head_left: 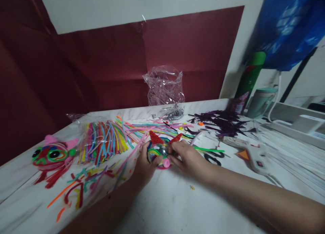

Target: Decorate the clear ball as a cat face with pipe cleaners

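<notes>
At the middle of the table I have a round mask-like craft (pixel 163 150) with red pointed ears, coiled coloured strips and a pink nose. My left hand (pixel 147 163) wraps round its left side, thumb on the front. On the right, my right hand (pixel 186 156) has its fingers pinched together against the craft's face below the right ear. Whatever small piece may be between those fingers is hidden. A finished-looking pink and red animal face (pixel 53 154) with black eyes and red tassels lies at far left.
Bundled coloured pipe cleaners (pixel 101 139) and cut scraps (pixel 78 185) cover the left. Behind stands a clear plastic bag (pixel 165 86). Rightward are purple shreds (pixel 223 122), black-handled scissors (pixel 214 157), a white glue gun (pixel 257 157) and a green mug (pixel 260 103).
</notes>
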A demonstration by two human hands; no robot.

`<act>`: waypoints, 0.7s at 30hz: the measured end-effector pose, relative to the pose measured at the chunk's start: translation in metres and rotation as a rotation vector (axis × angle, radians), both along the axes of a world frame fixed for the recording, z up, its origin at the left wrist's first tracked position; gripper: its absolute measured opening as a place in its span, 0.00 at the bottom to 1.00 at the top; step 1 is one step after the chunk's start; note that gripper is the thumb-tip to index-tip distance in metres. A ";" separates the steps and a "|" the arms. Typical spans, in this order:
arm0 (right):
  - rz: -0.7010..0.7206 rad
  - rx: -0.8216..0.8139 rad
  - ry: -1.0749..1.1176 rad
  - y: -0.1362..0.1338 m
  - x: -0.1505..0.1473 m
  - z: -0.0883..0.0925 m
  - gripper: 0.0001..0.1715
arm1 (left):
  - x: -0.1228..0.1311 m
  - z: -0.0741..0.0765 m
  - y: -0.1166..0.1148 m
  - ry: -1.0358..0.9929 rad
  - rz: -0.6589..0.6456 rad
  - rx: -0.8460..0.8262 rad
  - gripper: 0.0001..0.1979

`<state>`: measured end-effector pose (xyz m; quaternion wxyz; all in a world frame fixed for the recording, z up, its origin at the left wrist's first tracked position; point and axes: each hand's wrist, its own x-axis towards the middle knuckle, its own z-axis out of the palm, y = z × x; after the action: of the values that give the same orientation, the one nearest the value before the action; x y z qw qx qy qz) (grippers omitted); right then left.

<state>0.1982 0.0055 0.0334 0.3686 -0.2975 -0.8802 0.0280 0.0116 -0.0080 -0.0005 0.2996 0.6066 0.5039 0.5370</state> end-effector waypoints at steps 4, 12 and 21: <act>-0.005 -0.010 -0.008 -0.001 -0.002 0.001 0.08 | 0.005 0.005 -0.003 -0.029 -0.003 -0.068 0.36; 0.039 -0.097 0.015 0.007 0.008 0.006 0.05 | 0.011 0.009 -0.005 -0.106 0.038 -0.133 0.36; 0.103 0.024 -0.072 0.016 0.015 0.012 0.03 | 0.008 0.005 -0.003 -0.100 0.037 -0.133 0.36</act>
<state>0.2136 0.0213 0.0450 0.3383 -0.2482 -0.9074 0.0258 0.0194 -0.0107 0.0042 0.3538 0.5485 0.5340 0.5374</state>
